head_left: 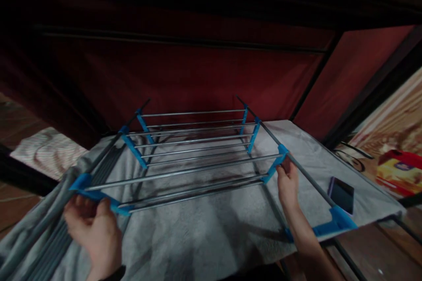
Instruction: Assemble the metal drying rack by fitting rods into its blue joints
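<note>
Two bare forearms (314, 246) are reaching over a grey cloth (204, 239), where a rack of metal tubes (184, 171) is standing between them. Along its left side, loose grey tubes (54, 246) are lying bundled. Judging from here, someone is seating the third row of crossbars: the left hand (90, 226) is curling thumb and fingers around the left blue connector (82, 181), while the right hand (287, 182) is pinching the right blue connector (282, 149). Probably, the next move is calling for even pressure at both ends. Rightward, a smartphone (342, 195) is resting.
</note>
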Tool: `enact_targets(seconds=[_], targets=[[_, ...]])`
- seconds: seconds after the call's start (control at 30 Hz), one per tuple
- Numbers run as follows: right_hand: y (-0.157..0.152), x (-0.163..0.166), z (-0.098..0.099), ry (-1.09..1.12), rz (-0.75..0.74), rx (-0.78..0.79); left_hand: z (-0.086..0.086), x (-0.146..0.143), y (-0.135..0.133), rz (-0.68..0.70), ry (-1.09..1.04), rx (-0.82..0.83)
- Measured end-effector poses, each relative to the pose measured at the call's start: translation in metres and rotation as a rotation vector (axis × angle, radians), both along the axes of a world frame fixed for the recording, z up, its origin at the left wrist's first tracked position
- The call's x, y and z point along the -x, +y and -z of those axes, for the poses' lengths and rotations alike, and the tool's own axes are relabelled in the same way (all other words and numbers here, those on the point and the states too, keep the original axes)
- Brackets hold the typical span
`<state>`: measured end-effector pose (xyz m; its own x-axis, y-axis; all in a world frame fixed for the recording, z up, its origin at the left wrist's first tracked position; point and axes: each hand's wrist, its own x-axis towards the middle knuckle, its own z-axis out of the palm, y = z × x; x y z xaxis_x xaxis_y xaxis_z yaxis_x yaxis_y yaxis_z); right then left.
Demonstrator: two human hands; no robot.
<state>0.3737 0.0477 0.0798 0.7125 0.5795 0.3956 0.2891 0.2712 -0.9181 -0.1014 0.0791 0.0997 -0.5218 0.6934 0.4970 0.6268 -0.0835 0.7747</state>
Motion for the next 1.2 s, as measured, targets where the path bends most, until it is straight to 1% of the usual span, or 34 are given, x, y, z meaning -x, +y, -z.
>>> enact_targets(seconds=[0.1,0.17,0.23,0.33,0.4,0.43,0.47,0.53,0.6,0.67,0.73,0.8,0.83,0.93,1.0,1.03,1.07,1.13,1.2], targets=[[0.002,0.004,-0.003,0.029,-0.015,-0.027,-0.012,-0.009,0.003,-0.028,-0.213,-0.187],[0.002,0.004,-0.004,0.04,-0.026,-0.027,-0.012,-0.01,0.004,-0.022,-0.248,-0.213],[0.0,0.005,-0.006,0.053,-0.056,-0.021,-0.008,-0.009,0.004,-0.027,-0.249,-0.22],[-0.011,0.015,-0.003,0.133,-0.056,-0.029,0.008,-0.007,0.001,-0.109,-0.255,-0.169],[-0.023,0.027,0.005,0.225,0.007,-0.012,0.027,-0.008,-0.005,-0.176,-0.295,-0.098],[-0.031,0.034,0.011,0.269,0.018,0.017,0.037,-0.01,-0.011,-0.194,-0.322,-0.063],[-0.038,0.041,0.017,0.302,-0.008,0.058,0.049,-0.013,-0.017,-0.196,-0.348,-0.033],[-0.049,0.056,0.034,0.32,-0.161,0.181,0.07,-0.022,-0.035,-0.181,-0.37,0.001],[-0.056,0.069,0.052,0.289,-0.319,0.324,0.089,-0.033,-0.059,-0.11,-0.326,0.034],[-0.057,0.081,0.074,0.234,-0.394,0.439,0.103,-0.042,-0.086,0.033,-0.23,0.089],[-0.058,0.093,0.099,0.164,-0.442,0.502,0.115,-0.044,-0.116,0.205,-0.104,0.15],[-0.06,0.104,0.124,0.073,-0.494,0.522,0.127,-0.037,-0.149,0.347,0.029,0.187],[-0.063,0.11,0.136,0.021,-0.52,0.522,0.135,-0.03,-0.167,0.396,0.094,0.197],[-0.073,0.124,0.163,-0.193,-0.601,0.491,0.159,0.002,-0.222,0.428,0.253,0.216],[-0.079,0.13,0.172,-0.359,-0.619,0.446,0.17,0.032,-0.253,0.351,0.306,0.239],[-0.08,0.132,0.174,-0.43,-0.618,0.422,0.171,0.048,-0.262,0.282,0.327,0.24],[-0.081,0.133,0.175,-0.487,-0.612,0.401,0.169,0.064,-0.267,0.19,0.341,0.243],[-0.082,0.133,0.174,-0.564,-0.599,0.374,0.153,0.094,-0.261,-0.025,0.357,0.23],[-0.082,0.132,0.173,-0.608,-0.599,0.363,0.129,0.118,-0.236,-0.188,0.354,0.263]])
